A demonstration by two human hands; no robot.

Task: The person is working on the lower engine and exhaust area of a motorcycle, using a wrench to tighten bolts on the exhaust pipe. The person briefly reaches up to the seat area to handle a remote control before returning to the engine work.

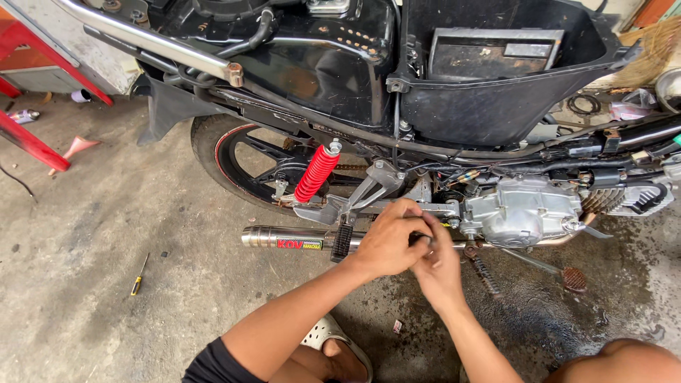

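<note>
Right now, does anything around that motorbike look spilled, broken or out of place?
Yes. A dark wet stain spreads over the concrete under the engine, like leaked oil. A screwdriver lies alone on the floor, far from both hands. The bike's body panels are off.

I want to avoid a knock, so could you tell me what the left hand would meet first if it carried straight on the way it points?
Probably the silver engine casing: the left hand points right and slightly up, past the right hand beside it. Depth is unclear.
</note>
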